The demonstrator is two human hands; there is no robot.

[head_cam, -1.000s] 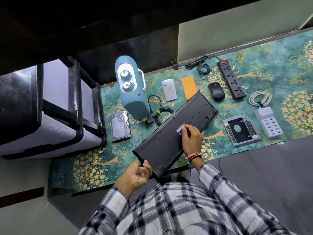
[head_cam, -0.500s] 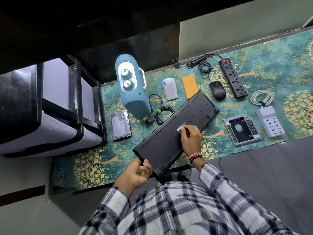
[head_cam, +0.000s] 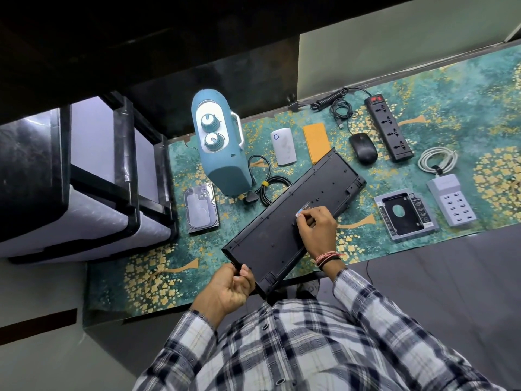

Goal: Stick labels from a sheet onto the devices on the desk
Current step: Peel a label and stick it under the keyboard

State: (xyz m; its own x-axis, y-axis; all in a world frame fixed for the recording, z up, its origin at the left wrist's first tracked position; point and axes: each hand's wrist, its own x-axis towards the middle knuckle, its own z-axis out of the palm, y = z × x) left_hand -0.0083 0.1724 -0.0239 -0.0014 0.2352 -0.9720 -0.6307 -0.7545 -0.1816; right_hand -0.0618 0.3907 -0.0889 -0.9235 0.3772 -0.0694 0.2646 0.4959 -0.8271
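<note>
- The keyboard [head_cam: 293,213] lies face down and diagonal on the desk mat [head_cam: 146,266], its black underside up; its near-left corner overhangs the mat edge toward the person.
- The left hand [head_cam: 228,290] grips that near-left corner, fingers curled round the edge with the thumb on top.
- The right hand [head_cam: 318,230] rests on the middle of the underside; its fingertips [head_cam: 306,218] are bunched together and pinch or press a small pale label [head_cam: 300,213] against the keyboard. Whether the label is fully stuck down cannot be told.
- No label sheet can be made out in this view.
- A red-and-black thread band [head_cam: 327,256] circles the right wrist; both sleeves are plaid.
- Left of the keyboard: a hard drive [head_cam: 200,213] lies flat, with a blue two-knob appliance [head_cam: 220,148] just behind it and a coiled black cable [head_cam: 267,187] beside the appliance.
- Behind the keyboard: a white pocket device [head_cam: 283,146] and an orange flat case [head_cam: 316,141], the case partly covered by the keyboard's far end.
- Right of the keyboard: a black mouse [head_cam: 363,148], a black power strip [head_cam: 388,131], a drive caddy [head_cam: 406,215], a grey multi-port charger [head_cam: 451,200] and a coiled white cable [head_cam: 437,159].
- All of these devices lie apart from both hands.
</note>
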